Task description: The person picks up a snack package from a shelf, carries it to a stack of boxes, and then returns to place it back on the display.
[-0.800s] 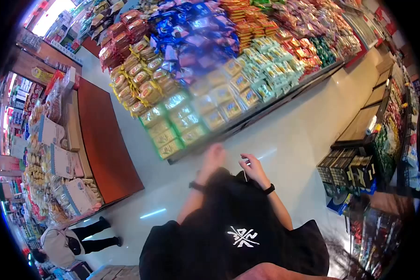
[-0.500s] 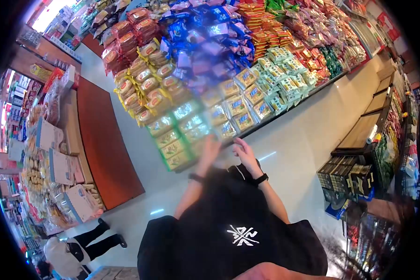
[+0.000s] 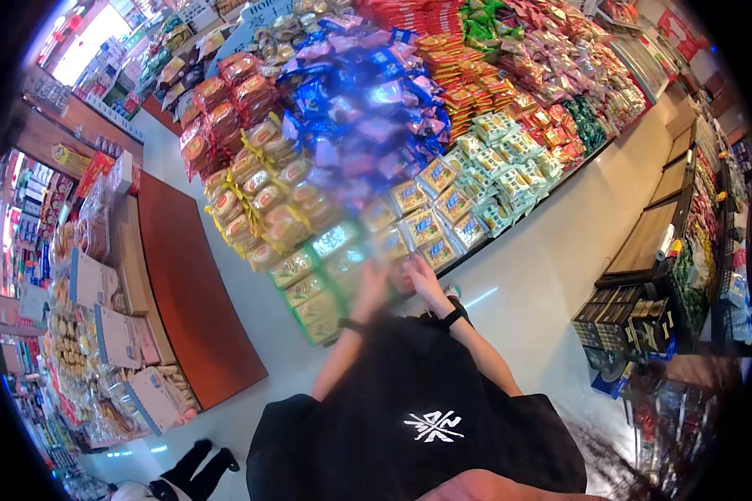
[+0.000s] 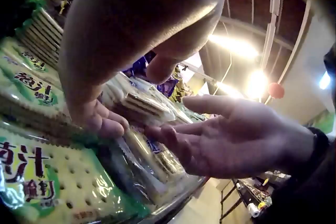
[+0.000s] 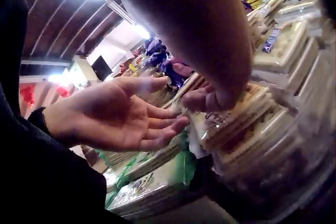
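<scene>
The person wears a loose black top [image 3: 342, 426] whose short, wide sleeves [image 3: 277, 434] flare out at both sides and leave the forearms bare. A white emblem [image 3: 433, 426] stands out against the plain dark cloth, its brush-like strokes crossing in an X with small angular marks set between the arms of the cross. A slim black band [image 5: 38, 120] circles the wrist behind the left hand [image 5: 126, 116], and another dark band [image 4: 318, 146] rings the wrist behind the right hand [image 4: 236, 137].
</scene>
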{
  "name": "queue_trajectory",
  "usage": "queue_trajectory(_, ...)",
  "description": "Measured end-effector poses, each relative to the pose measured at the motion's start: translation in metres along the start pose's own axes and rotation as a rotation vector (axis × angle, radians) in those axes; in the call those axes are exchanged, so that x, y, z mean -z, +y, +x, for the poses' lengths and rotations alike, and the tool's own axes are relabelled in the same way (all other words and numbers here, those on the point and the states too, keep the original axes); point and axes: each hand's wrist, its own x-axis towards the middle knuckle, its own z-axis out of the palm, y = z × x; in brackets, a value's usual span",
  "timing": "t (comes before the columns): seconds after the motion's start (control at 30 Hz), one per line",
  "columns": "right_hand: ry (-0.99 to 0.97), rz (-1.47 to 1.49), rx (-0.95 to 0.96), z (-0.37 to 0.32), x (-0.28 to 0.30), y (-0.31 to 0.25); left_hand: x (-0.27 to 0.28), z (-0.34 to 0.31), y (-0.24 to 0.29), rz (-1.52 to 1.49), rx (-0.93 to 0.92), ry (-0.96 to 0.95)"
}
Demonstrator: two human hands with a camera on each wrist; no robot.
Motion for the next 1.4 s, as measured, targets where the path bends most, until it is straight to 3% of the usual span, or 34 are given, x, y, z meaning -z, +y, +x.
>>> queue_trajectory(0.03,0.009,-0.018,-0.015,0.001,-0.001,-0.005,-0.002,0.001,0.007,-0.102,0.012,0.004)
queue_trajectory(0.2,-0.123,-0.166,0.006,0.009,-0.005,-0.014,0.003,0.011,0.023,0.118,0.004,0.001)
queue_trajectory(0.3,-0.124,-0.177,-0.056,0.013,-0.005,-0.016,0.003,0.008,0.033,0.116,0.120,0.012)
queue_trajectory(0.43,-0.171,-0.197,-0.041,0.012,-0.008,-0.026,0.002,0.010,0.036,0.160,0.114,-0.021)
queue_trajectory(0.57,-0.192,-0.261,-0.055,0.020,-0.005,-0.019,0.003,0.030,0.007,0.039,0.165,-0.096)
queue_trajectory(0.67,-0.233,-0.320,-0.051,0.027,0.003,-0.015,0.005,0.037,0.003,0.200,0.202,-0.141)
queue_trajectory(0.73,-0.263,-0.377,-0.041,0.030,0.007,-0.012,0.002,0.031,0.022,0.236,0.217,-0.097)
queue_trajectory(0.8,-0.311,-0.492,0.161,0.033,0.015,0.001,0.001,0.016,0.051,0.211,0.261,-0.072)
queue_trajectory(0.87,-0.323,-0.480,0.169,0.031,0.013,-0.007,0.003,-0.001,0.084,0.225,0.314,-0.073)
queue_trajectory(0.9,-0.290,-0.403,0.059,0.018,0.002,-0.025,0.004,-0.005,0.092,0.232,0.343,-0.072)
queue_trajectory(0.93,-0.258,-0.327,-0.051,0.011,-0.005,-0.036,0.006,-0.008,0.084,0.173,0.250,-0.032)
queue_trajectory(1.03,-0.228,-0.329,-0.063,0.030,0.008,-0.008,0.015,-0.020,0.079,0.148,0.098,-0.039)
queue_trajectory(1.07,-0.231,-0.336,-0.067,0.038,0.014,0.003,0.026,-0.005,0.035,0.234,0.130,-0.072)
queue_trajectory(1.17,-0.242,-0.361,-0.047,0.043,0.024,0.023,0.030,-0.017,0.026,0.375,0.121,-0.120)
queue_trajectory(1.23,-0.253,-0.384,0.023,0.026,0.021,0.024,0.034,-0.020,-0.016,0.492,-0.151,-0.158)
queue_trajectory(1.3,-0.174,-0.372,0.104,0.002,0.013,0.028,0.032,-0.026,-0.031,0.539,-0.191,-0.204)
queue_trajectory(1.37,-0.092,-0.445,0.207,0.006,0.023,0.069,0.026,-0.038,-0.013,0.523,-0.003,-0.249)
queue_trajectory(1.4,-0.079,-0.451,0.257,0.002,0.025,0.078,0.022,-0.044,0.004,0.471,-0.006,-0.277)
